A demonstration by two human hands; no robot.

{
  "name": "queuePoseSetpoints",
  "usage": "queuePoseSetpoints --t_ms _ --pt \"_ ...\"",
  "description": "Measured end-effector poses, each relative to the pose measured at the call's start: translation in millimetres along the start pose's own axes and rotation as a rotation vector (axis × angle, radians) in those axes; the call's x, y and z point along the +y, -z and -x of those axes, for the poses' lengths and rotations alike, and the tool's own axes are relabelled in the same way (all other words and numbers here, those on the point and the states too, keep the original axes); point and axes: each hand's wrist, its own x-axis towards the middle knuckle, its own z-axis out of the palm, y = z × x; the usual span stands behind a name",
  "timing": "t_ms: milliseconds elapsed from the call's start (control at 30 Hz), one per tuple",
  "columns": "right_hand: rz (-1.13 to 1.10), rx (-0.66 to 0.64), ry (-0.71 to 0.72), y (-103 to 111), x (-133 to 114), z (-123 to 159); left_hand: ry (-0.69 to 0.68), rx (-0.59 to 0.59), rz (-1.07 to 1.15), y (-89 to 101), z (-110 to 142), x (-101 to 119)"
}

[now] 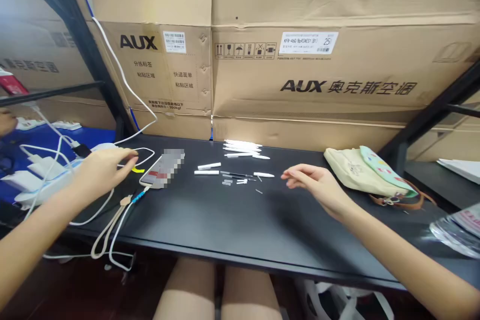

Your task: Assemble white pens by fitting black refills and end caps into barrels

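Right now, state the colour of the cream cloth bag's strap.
Brown strap, shown best in the head view.

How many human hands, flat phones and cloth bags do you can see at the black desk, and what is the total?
Hands: Left bare hand and right bare hand: 2
Phones: Flat rectangular smartphone: 1
Bags: Cream cloth bag with a colourful flap: 1
Total: 4

Slim white plastic rods [240,146], bunched in a loose row along the back of the black surface [210,225]; just in front, shorter white tubes [206,172] and thin dark pins [236,175], lying flat and scattered.
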Motion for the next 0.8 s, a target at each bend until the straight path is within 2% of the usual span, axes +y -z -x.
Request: queuePoseSetpoints --t_ms 67,133,233,300,400,500,633,800 --pt "0.050 0.007 0.096 -8.2 6.0 -23.8 -0.086 0.044 0.089 -2.3 -18.7 39.2" --pt "0.167 0.025 0.194 -17.8 11.5 -49.6 -0.192 0.013 0.171 -12.6 -39.5 81.5" --pt "0.413 0.041 0.313 -28.4 20.0 -82.9 -0.277 -0.045 0.274 -41.9 -64.9 132.8" --pt "0.537 0.053 0.370 -30.4 26.2 -98.6 -0.305 -0.070 0.318 -65.8 -73.2 151.2" --pt "0.663 0.044 0.422 -29.0 34.5 -114.4 -0.275 -0.015 0.374 -97.2 -73.0 156.6" --pt "0.782 -0.049 0.506 -32.6 36.7 -125.9 -0.215 0.068 0.416 -115.5 -67.7 148.5" --pt "1.020 -0.206 0.624 -51.9 28.7 -138.3 -0.158 0.161 0.497 -121.7 -66.0 137.3" --pt "1.262 -0.317 0.621 -72.8 17.8 -148.6 -0.099 0.250 0.522 -119.7 -66.9 130.2"
